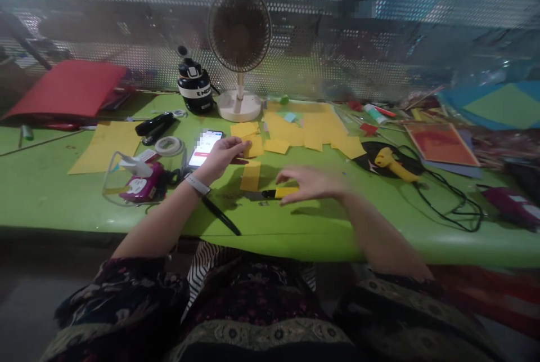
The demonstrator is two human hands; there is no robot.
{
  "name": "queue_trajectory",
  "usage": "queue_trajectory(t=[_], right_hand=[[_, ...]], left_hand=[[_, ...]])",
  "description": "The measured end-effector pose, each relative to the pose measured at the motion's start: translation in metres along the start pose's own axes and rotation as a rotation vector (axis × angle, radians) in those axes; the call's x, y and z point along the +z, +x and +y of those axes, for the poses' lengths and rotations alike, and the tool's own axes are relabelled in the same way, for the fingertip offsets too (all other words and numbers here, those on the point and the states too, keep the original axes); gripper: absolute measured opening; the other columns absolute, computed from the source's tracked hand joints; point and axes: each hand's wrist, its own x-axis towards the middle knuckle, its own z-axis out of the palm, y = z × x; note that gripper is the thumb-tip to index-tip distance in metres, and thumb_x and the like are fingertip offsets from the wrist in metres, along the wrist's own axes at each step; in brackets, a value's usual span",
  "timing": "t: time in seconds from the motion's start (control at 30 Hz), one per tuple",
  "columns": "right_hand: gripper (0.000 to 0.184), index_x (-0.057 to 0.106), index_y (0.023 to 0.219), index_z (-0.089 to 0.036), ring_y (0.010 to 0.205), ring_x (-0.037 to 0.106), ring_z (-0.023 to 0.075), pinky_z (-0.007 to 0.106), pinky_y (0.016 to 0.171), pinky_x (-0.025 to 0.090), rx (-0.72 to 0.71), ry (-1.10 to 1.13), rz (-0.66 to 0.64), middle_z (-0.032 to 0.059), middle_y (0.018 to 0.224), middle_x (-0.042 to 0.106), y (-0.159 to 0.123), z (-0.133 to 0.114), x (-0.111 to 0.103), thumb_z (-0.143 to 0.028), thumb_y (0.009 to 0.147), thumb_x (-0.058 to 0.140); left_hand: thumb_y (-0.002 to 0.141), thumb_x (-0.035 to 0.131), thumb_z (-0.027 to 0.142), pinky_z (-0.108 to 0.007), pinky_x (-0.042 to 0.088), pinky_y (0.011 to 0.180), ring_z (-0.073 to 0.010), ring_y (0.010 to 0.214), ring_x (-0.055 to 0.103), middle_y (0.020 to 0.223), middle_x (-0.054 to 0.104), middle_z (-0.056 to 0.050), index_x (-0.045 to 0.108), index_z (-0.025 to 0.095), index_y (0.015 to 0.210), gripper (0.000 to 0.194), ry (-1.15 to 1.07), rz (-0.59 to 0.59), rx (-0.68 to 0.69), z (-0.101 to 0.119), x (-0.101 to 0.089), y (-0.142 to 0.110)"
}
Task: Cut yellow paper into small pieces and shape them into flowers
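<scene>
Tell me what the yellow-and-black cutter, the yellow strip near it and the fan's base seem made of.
Cutter: handle probably plastic, solid yellow and black; finish too small to judge.
Yellow strip: matte paper or thin card, flat, showing no glare.
Fan's base: likely hard plastic, smooth and evenly pale.

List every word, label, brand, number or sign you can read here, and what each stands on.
"ENCO": white band of the black bottle; any further letters can't be made out.
Phone: lit screen, partly pixelated, its text too small to read.
Left purple box: markings too small.
Right purple box: pale label, blurred.
Yellow-and-black tool by the right hand: no lettering legible.
</scene>
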Motion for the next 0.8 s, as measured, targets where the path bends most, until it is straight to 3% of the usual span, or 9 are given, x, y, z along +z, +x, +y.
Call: queue_trajectory(t=[0.1, 0.23, 0.37, 0.5, 0.63, 0.8], right_hand=[[0.044, 0.064, 0.098, -0.019, 0.091, 0.058, 0.0263, 0.035, 0.071, 0.044, -0.035, -0.173, -0.020, 0.0098, 0.105, 0.065, 0.005, 0.007, 0.012, -0.051, 0.069, 0.078], [0.029, 0.065, 0.091, -0.018, 0.081, 0.056, 0.0220, 0.032, 0.067, 0.041, -0.061, -0.169, -0.068, 0.0081, 0.094, 0.064, 0.011, 0.010, 0.011, -0.042, 0.076, 0.071], [0.032, 0.068, 0.101, -0.016, 0.084, 0.061, 0.0198, 0.033, 0.074, 0.045, -0.035, 0.126, -0.145, 0.0078, 0.098, 0.068, 0.000, 0.011, -0.014, -0.041, 0.081, 0.066], [0.040, 0.067, 0.112, -0.016, 0.090, 0.064, 0.0196, 0.034, 0.081, 0.049, 0.020, 0.427, -0.043, 0.0080, 0.101, 0.069, -0.012, 0.019, -0.033, -0.045, 0.086, 0.061], [0.045, 0.065, 0.120, -0.015, 0.091, 0.065, 0.0190, 0.034, 0.083, 0.050, 0.040, 0.575, -0.010, 0.0078, 0.101, 0.069, -0.013, 0.026, -0.035, -0.046, 0.087, 0.063], [0.045, 0.063, 0.124, -0.018, 0.091, 0.065, 0.0176, 0.033, 0.086, 0.052, 0.039, 0.618, -0.067, 0.0058, 0.099, 0.069, -0.010, 0.022, -0.031, -0.045, 0.088, 0.064]], left_hand=[[0.065, 0.086, 0.039, -0.025, 0.059, 0.064, -0.0113, 0.064, 0.066, 0.068, 0.058, 0.003, 0.056, 0.016, 0.078, 0.039, -0.070, -0.010, -0.053, -0.003, -0.002, 0.001], [0.065, 0.086, 0.035, -0.025, 0.060, 0.067, -0.0075, 0.064, 0.063, 0.076, 0.061, 0.002, 0.059, 0.015, 0.081, 0.038, -0.119, 0.002, -0.058, -0.009, -0.004, 0.004], [0.063, 0.087, 0.038, -0.022, 0.060, 0.067, -0.0072, 0.067, 0.063, 0.078, 0.062, 0.001, 0.061, 0.014, 0.079, 0.039, -0.162, 0.057, -0.067, -0.009, -0.007, 0.007], [0.060, 0.089, 0.038, -0.025, 0.061, 0.071, -0.0051, 0.061, 0.059, 0.074, 0.062, 0.002, 0.057, 0.014, 0.072, 0.042, -0.234, 0.101, -0.044, -0.009, -0.008, 0.007], [0.061, 0.088, 0.039, -0.028, 0.062, 0.075, -0.0048, 0.059, 0.058, 0.070, 0.060, 0.003, 0.056, 0.014, 0.071, 0.041, -0.248, 0.099, -0.029, -0.013, -0.009, 0.010], [0.063, 0.087, 0.038, -0.028, 0.062, 0.076, -0.0060, 0.062, 0.060, 0.067, 0.058, 0.004, 0.058, 0.014, 0.071, 0.039, -0.256, 0.079, -0.012, -0.016, -0.011, 0.012]])
